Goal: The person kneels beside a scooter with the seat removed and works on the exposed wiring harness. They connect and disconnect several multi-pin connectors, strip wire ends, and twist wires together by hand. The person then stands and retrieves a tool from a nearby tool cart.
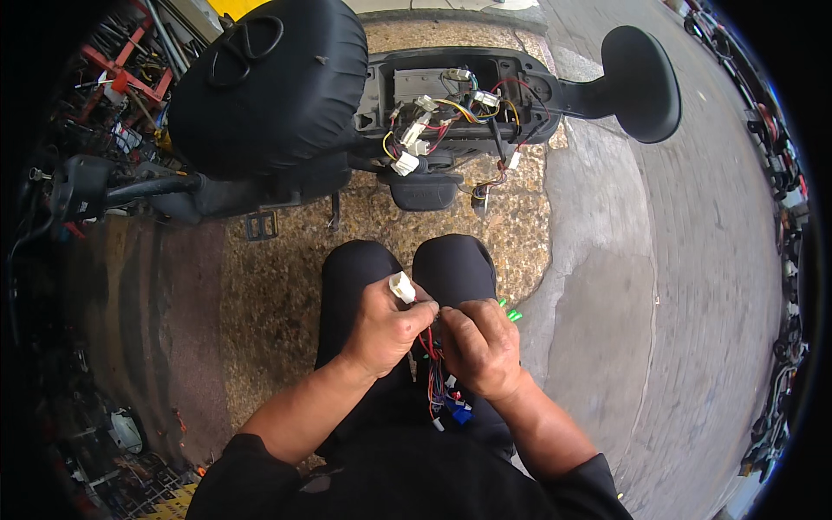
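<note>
My left hand (392, 328) is closed over my lap, pinching a wiring harness near a white plastic connector (402, 288) that sticks up beyond the thumb. Close against it, my right hand (485, 348) pinches the same wires with thumb and fingertips; the exact spot between the fingers is hidden. Below the hands, the wiring harness (433, 381) hangs between my thighs in red, orange and purple strands. A blue connector (462, 416) and a small white plug (438, 425) show at its lower ends. Green-sleeved terminals (514, 315) poke out beyond the right hand.
Ahead stands an electric scooter with a black seat (269, 95), a padded backrest (643, 84) and an opened compartment (377, 95). Loose wires with white connectors (406, 163) spill over its near edge. Cluttered parts and tools (113, 113) fill the left side; pavement (693, 260) lies right.
</note>
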Tool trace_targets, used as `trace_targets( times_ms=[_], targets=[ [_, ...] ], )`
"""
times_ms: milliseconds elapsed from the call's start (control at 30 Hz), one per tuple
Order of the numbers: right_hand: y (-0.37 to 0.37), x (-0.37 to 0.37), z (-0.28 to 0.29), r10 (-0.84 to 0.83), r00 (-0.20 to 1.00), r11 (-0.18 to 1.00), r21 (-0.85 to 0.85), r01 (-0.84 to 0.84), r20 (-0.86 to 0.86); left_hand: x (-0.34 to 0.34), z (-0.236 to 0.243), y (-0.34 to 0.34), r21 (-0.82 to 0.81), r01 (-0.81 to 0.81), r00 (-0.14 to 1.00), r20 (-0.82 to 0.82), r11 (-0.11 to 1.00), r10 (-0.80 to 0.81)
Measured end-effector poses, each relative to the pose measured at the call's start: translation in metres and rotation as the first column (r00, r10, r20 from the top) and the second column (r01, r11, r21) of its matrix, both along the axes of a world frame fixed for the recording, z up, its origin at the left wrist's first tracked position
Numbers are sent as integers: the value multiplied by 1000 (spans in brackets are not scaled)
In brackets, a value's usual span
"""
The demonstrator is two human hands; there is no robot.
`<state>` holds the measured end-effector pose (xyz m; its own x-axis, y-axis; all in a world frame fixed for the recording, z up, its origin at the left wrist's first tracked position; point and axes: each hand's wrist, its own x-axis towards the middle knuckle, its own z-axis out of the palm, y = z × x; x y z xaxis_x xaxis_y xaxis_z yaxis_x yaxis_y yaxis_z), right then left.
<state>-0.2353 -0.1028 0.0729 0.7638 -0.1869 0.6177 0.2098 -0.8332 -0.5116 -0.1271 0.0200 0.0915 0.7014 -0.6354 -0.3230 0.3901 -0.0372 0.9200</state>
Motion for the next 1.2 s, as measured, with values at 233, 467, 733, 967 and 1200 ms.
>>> trace_targets(
  times_ms=[233,467,733,967,1200],
  targets=[
    [6,3,-3,-21,986,963,262,65,-168,-1,-4,4,49,69,993,94,996,-73],
    [-18,0,3,380,825,455,861,228,-419,4,-1,-2,16,118,989,91,993,-119],
    [-12,-2,9,344,891,353,920,171,-298,13,5,6,-110,115,975,-176,987,-134],
    [-22,3,13,451,804,442,879,178,-389,11,7,4,-147,100,972,-198,984,-129],
    [-21,3,6,563,813,84,989,122,-148,14,7,4,-146,143,977,-139,979,-163]
  ],
)
